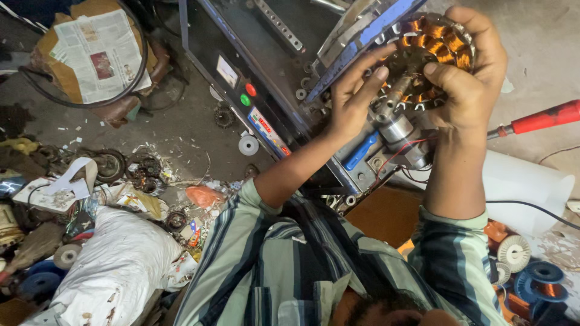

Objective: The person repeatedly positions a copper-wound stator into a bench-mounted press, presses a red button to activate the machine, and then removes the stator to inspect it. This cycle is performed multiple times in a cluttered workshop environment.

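Observation:
A round motor stator (436, 54) with copper coils sits on a shaft at the front of a black and metal winding machine (275, 66). My right hand (468, 75) wraps around the stator's right rim, thumb pressed near its centre. My left hand (356, 90) lies against the stator's left side, fingers stretched up along a blue metal bar (362, 42). Both arms wear striped sleeves.
A red-handled tool (544, 119) lies right of the stator. A white plastic container (525, 190) and spools of copper wire (544, 281) sit at lower right. Scrap parts, a white sack (115, 265) and a newspaper (99, 51) litter the floor at left.

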